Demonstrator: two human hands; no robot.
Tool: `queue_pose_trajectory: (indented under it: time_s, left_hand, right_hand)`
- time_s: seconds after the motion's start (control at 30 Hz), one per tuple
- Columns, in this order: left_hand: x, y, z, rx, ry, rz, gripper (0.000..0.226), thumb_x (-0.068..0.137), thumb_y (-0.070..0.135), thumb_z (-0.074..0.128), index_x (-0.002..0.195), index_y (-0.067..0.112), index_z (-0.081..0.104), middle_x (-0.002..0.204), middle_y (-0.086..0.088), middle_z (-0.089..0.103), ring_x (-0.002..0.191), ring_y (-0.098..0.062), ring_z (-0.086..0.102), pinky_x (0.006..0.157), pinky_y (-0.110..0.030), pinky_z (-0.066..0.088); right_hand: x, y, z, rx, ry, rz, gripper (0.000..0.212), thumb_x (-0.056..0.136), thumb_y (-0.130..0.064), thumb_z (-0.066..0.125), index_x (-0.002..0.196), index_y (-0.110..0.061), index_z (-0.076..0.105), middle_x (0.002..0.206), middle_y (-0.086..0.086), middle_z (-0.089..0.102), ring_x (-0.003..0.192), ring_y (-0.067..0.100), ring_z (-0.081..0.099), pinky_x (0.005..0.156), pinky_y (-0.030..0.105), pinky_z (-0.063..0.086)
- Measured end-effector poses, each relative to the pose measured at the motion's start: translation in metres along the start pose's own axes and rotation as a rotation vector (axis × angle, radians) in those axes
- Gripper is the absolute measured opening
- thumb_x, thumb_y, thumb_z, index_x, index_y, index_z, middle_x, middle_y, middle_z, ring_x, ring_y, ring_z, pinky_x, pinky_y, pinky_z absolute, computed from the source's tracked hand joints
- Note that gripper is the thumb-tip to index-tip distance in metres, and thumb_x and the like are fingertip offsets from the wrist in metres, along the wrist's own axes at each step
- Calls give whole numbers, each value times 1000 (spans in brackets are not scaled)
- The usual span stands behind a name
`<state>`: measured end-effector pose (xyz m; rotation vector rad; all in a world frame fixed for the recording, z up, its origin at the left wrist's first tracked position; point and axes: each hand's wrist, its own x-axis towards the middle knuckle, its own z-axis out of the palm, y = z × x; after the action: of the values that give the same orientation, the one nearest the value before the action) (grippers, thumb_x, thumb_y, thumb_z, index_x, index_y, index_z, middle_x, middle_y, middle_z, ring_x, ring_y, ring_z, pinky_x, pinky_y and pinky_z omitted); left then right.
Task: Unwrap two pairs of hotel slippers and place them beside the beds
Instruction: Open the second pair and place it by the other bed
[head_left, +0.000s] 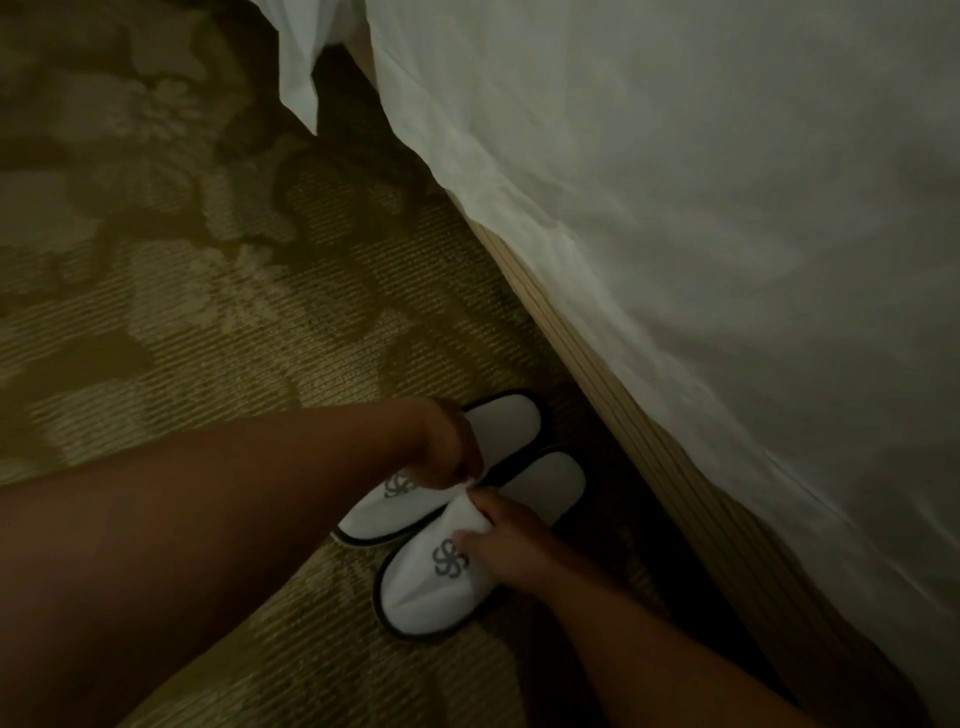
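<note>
A pair of white hotel slippers with dark trim lies side by side on a patterned olive carpet (208, 322), just beside the ribbed tan bed base (597, 358), in dim light. Both of the person's bare arms reach down from the lower edge of the head view and meet over the pair. The left hand (447, 447) comes in from the left with its fingers curled downward, pinching the opening edge of the fabric upper of the far slipper (501, 426), whose white insole shows beyond the knuckles. The right hand (511, 540) comes in from the lower right and grips the upper of the near slipper (426, 592), thumb pressed on top next to the grey swirl logo (449, 558), fingers curled over the raised edge of the fabric. The two hands nearly touch where the uppers meet. The slippers' toes point toward the camera and their heels away, with the near slipper closest to the bed. Both soles rest on the carpet. No wrapping shows on either slipper. A white bed sheet (675, 208) drapes over the base and fills the right side of the view. A second hanging corner of white cloth (298, 78) shows at the top, well apart from the hands.
</note>
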<state>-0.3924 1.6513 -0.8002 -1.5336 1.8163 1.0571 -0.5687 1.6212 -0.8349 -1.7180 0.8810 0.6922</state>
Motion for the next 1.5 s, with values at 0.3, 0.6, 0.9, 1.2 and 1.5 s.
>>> queue_pose_trajectory:
  time_s: [0.3, 0.6, 0.9, 1.2, 1.5]
  left_hand:
    - [16, 21, -7, -48, -66, -301, 82, 92, 69, 11, 149, 14, 30, 150, -11, 39, 139, -31, 29, 116, -59, 2]
    - [22, 41, -17, 79, -79, -364, 87, 81, 80, 30, 144, 20, 39, 144, -6, 45, 140, -36, 24, 105, -75, -3]
    - [31, 57, -9, 85, -37, -415, 75, 87, 64, 44, 146, 19, 31, 146, -10, 40, 133, -37, 33, 105, -63, 23]
    - [28, 57, -5, 163, 6, -406, 75, 85, 66, 45, 144, 20, 35, 141, -9, 44, 130, -36, 37, 103, -58, 29]
    - [25, 57, -3, 225, 11, -388, 71, 88, 62, 45, 145, 22, 34, 141, -7, 44, 128, -32, 38, 102, -52, 30]
  right_hand:
    - [-7, -24, -30, -277, 161, 17, 24, 94, -22, 53, 84, -9, 71, 90, 8, 69, 92, 29, 63, 69, 26, 44]
    - [-35, -137, -145, 321, -8, 216, 97, 86, -79, 33, 153, -10, 29, 157, 18, 34, 133, 35, 43, 104, 46, 37]
    - [1, -121, -128, 352, 86, 294, 98, 85, -83, 26, 158, -19, 12, 163, 11, 24, 144, 32, 31, 107, 42, 31]
    - [20, -102, -121, 239, 88, 361, 103, 81, -86, 26, 158, -17, 16, 164, 11, 21, 145, 33, 30, 114, 47, 28]
    - [22, -92, -119, 236, 74, 344, 99, 82, -84, 28, 157, -21, 19, 162, 10, 26, 143, 33, 33, 111, 47, 29]
